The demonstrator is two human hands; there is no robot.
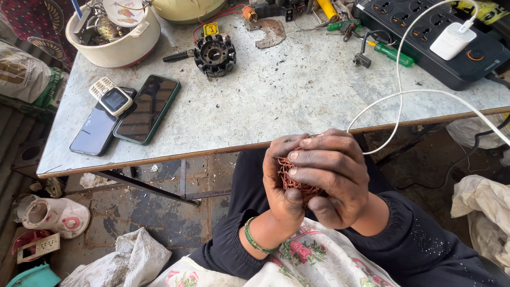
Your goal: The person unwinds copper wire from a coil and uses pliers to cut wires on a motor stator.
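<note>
While both grimy hands are closed together just below the table edge, the left hand point(280, 183) cups a tangled wad of thin copper-coloured winding wire point(293, 179) from beneath, and the right hand point(333, 178) wraps over it from the other side – fingers curled tight, thumb underneath, neither hand open. The wad sits between the palms, above the lap and a flower-printed cloth point(308, 255), well apart from anything on the table. Judged step: the loose wire is being squeezed or rolled into a compact bundle; stray loops stick out on the left side, so compaction looks partial. The next handling would seem to call for turning the wad within the grip and pressing the loose loops inward, with care – thin wire ends can prick skin. On the scuffed grey metal-topped table point(276, 101) lies a round black slotted stator core point(214, 54), bare of winding as far as can be seen, beside a black-handled tool point(178, 56). Further left: two dark smartphones point(127, 114) and a small keypad phone point(109, 95), near a cream bowl of odd parts point(114, 40). At right, a black power strip point(441, 37) with a white charger point(451, 41), a white cable point(404, 95) trailing past the hands, and a green-handled screwdriver point(392, 54).
</note>
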